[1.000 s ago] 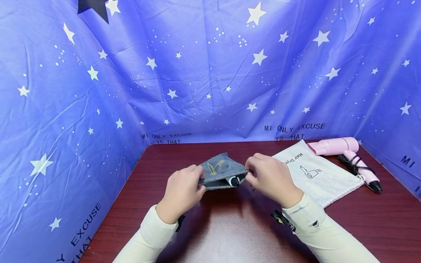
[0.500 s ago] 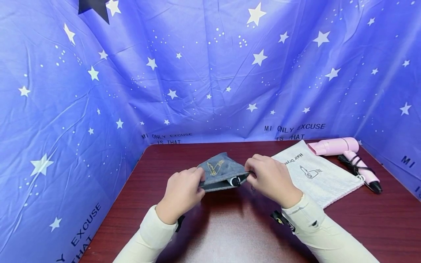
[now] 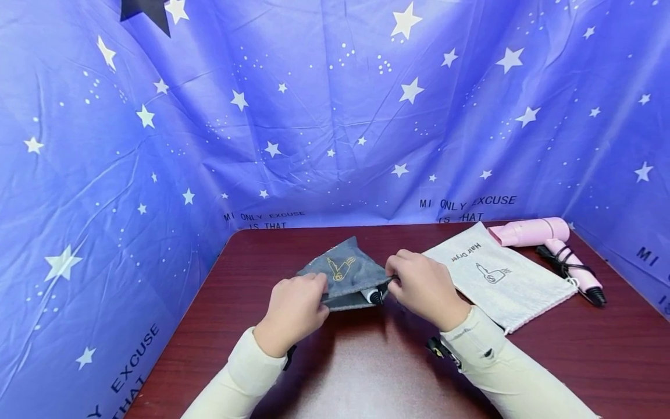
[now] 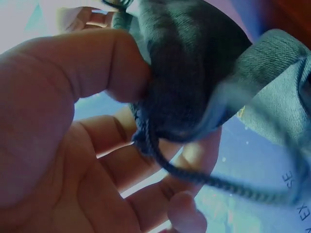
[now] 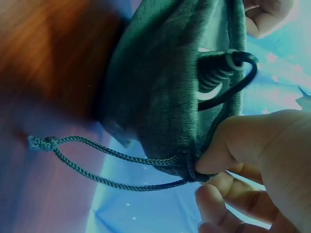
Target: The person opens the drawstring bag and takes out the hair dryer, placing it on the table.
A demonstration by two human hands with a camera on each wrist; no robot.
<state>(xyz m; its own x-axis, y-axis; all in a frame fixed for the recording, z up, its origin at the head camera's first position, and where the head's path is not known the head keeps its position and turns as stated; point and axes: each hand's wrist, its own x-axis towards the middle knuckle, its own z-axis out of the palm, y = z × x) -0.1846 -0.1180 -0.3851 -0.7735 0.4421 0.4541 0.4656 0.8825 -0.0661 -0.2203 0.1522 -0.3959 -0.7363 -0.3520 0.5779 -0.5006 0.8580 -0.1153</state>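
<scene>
A grey drawstring bag point(image 3: 342, 270) with a gold hair dryer emblem is stretched between both hands, its mouth facing me. My left hand point(image 3: 295, 305) pinches the left corner of the mouth between thumb and fingers. At the opposite corner, my right hand point(image 3: 424, 285) pinches the edge beside the drawstring point(image 5: 121, 157), which hangs in a knotted loop. Inside the mouth shows the white end of an appliance with a black ribbed cord sleeve point(image 5: 216, 68) and a bent black cord. The rest of that appliance is hidden in the bag.
Right of the hands, a white drawstring bag point(image 3: 473, 279) printed "Hair Dryer" lies flat on the dark red table point(image 3: 230, 291). Beyond it lies a pink hair dryer point(image 3: 534, 233), its black cord wrapped round the handle. A blue star-patterned curtain point(image 3: 324, 116) encloses the table.
The grey bag's mouth has dipped slightly, and more of its emblem side shows. My right hand has shifted a little left and down, uncovering more of the white bag's lettering.
</scene>
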